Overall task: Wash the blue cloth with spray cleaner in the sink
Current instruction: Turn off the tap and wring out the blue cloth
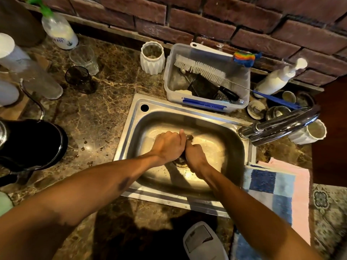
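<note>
At the near edge of the brown veined marble counter [90, 117] lies a pale grey plastic object [203, 241], rounded at its top. To its right a terry towel [270, 190] in blue and pale checks hangs over the counter's edge, overlapping a pink cloth [300, 199].

Both bare forearms reach into the rectangular stainless-steel sink [131, 124], whose basin is wet and shiny. The left hand [168, 145] and right hand [195, 156] are pressed together above the round drain [180, 162], fingers curled. A small dark wet bit [189, 137] shows just past the knuckles; what it is, and whether the hands grasp it, I cannot tell. No cloth in the basin can be made out beyond that.

The curved chrome tap [281, 122] rises from the sink's right rim. At the far rim sits a clear plastic tub [169, 85] holding a white bristle bottle brush [199, 68] and a dark scrubber [204, 86]. Beside it stands a white ribbed ceramic cup [152, 58]. Toward the far right is a white pump bottle [277, 77]; toward the far left, a green-topped plastic bottle [60, 30] against the brick wall [206, 19].
</note>
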